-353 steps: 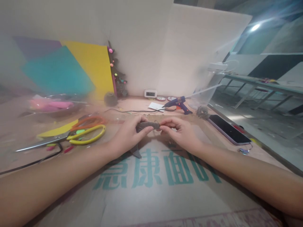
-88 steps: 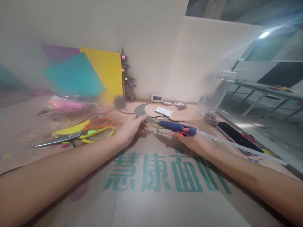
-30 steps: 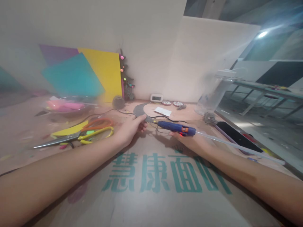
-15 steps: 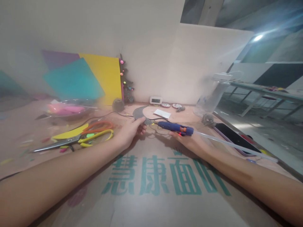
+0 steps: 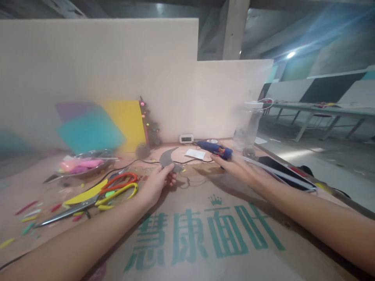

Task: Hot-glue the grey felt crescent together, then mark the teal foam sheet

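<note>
My left hand (image 5: 159, 181) pinches the lower end of a grey crescent-shaped piece (image 5: 167, 158) between thumb and fingers. A small yellow bit shows at the crescent's lower tip. My right hand (image 5: 227, 164) is wrapped round a blue hot glue gun (image 5: 215, 149), its nozzle pointing left and away from the crescent. A long clear glue stick (image 5: 272, 169) juts from the back of the gun over my right forearm. Thin dark cord (image 5: 140, 160) lies on the table behind my left hand.
Orange- and yellow-handled scissors (image 5: 96, 199) lie left among foam scraps. Behind them stands a clear bowl (image 5: 109, 158) of pink pieces. A white card (image 5: 195, 154), small digital clock (image 5: 186, 138), clear bottle (image 5: 249, 125) and dark phone (image 5: 288, 173) are around the back and right.
The glue gun has lifted away from the crescent, its nozzle now up and back near the clock. My left hand still holds the crescent. The camera view has tilted up.
</note>
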### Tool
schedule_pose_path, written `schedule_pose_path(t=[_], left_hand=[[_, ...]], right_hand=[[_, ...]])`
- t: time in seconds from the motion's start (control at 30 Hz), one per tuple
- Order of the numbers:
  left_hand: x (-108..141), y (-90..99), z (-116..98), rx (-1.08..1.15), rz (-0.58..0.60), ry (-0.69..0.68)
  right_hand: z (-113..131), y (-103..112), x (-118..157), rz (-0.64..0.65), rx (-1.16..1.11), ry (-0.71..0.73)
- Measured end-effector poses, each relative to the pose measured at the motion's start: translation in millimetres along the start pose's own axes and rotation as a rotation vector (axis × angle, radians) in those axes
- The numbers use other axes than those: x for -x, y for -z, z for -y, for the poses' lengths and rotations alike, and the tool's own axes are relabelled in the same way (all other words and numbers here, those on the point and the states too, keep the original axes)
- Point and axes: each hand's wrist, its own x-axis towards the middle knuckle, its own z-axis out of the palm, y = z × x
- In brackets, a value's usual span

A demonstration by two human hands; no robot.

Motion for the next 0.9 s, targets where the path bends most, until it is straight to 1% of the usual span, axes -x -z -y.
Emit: schedule_pose_path(t=[0.03,0.1,0.13,0.27,0.37,0.5,0.63,0.9], left_hand=[[-0.4,0.4,0.5,-0.007,0.001,-0.004],[-1.8,1.5,1.7,-0.01,-0.007,-0.013],[-2.7,2.3,2.4,-0.01,-0.007,-0.02],[-5.6,5.4,5.4,-0.034,0.021,-0.04],[-6.8,7.1,7.2,-0.052,0.026,-0.044],[-6.9,7.1,7.9,-0.044,0.014,-0.042],[-5.4,6.1,6.7,-0.064,0.027,-0.041],[-5.8,8.2,7.4,-0.075,0.049,-0.031]], right_hand=[[-7.2,2.6,-7.5,0.008,0.014,-0.021],[-24.8,7.2,-20.9,0.062,0.118,-0.167],[-34.6,9.0,-26.1,0.084,0.163,-0.213],[-71.9,11.6,-35.6,0.098,0.196,-0.236],[-90.6,9.2,-37.6,0.111,0.197,-0.209],[-104.9,3.8,-39.6,0.123,0.193,-0.158],[-114.5,0.4,-39.3,0.104,0.229,-0.17],[-120.4,-1.2,-36.8,0.059,0.203,-0.159]])
